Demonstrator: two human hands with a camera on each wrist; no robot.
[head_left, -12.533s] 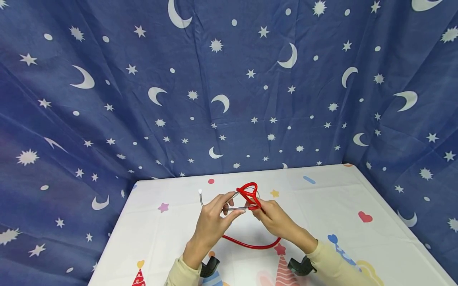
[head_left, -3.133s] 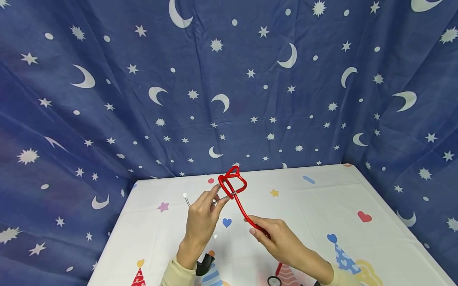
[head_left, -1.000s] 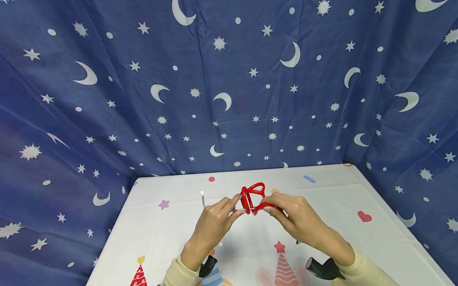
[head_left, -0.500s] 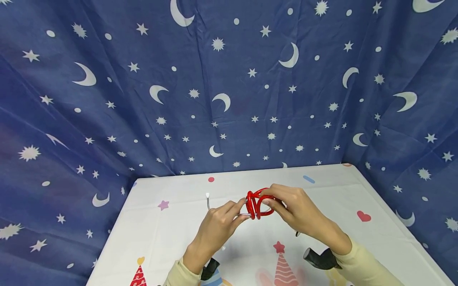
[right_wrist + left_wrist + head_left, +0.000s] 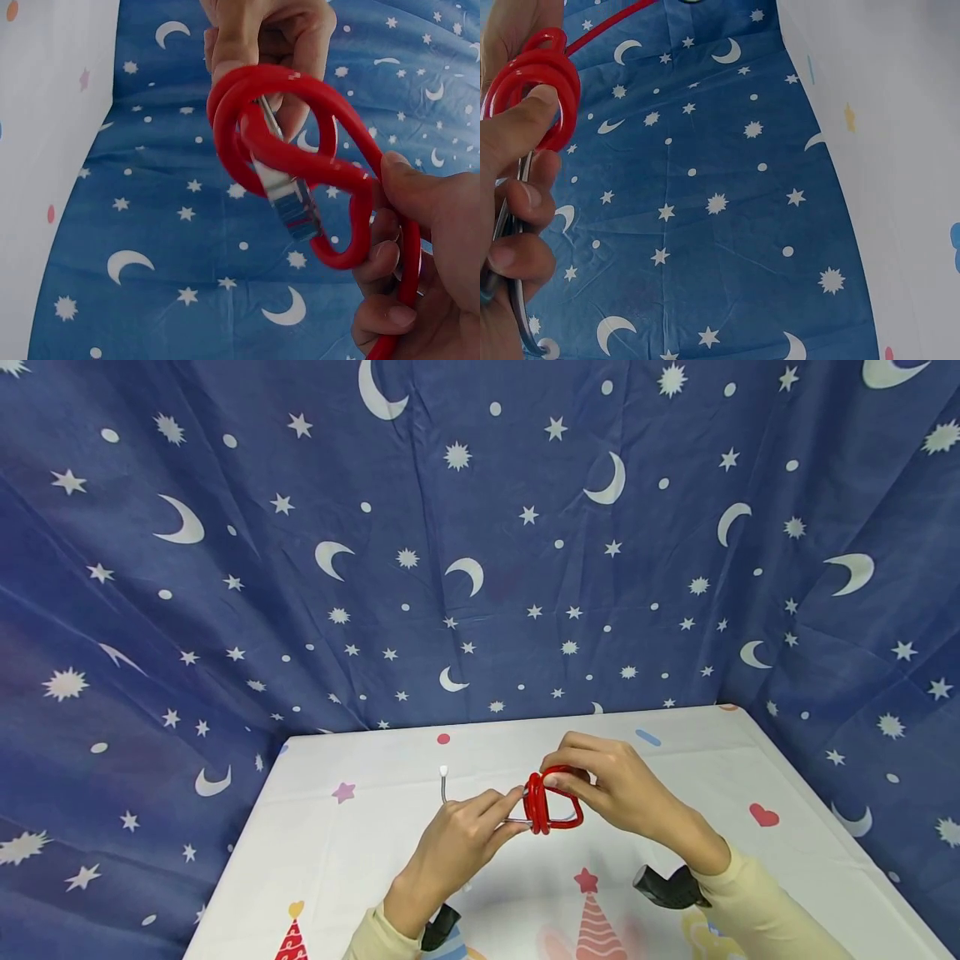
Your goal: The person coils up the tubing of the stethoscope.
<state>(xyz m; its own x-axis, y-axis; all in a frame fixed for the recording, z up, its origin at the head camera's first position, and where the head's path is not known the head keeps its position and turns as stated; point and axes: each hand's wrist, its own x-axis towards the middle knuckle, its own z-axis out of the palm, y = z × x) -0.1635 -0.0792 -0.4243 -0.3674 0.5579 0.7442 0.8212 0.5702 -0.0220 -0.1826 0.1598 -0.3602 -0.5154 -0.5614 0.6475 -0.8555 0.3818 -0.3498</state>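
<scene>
A stethoscope with red tubing is held up above the table between both hands. Its tubing is wound in loops around the metal ear tubes, as the right wrist view shows close up. My left hand grips the metal ear tubes just beside the loops, thumb against the red coil in the left wrist view. One white ear tip sticks up behind that hand. My right hand pinches the red tubing at the right of the coil, and the tube's free length runs down through its fingers. The chest piece is mostly out of view.
A white table printed with party hats, stars and hearts lies under the hands. Behind it hangs a dark blue curtain with moons and stars. Each wrist wears a black camera mount.
Since the earlier frames my right hand has carried the tubing round the ear tubes, adding loops. Over the last second the coil has tightened and both hands have shifted slightly right.
</scene>
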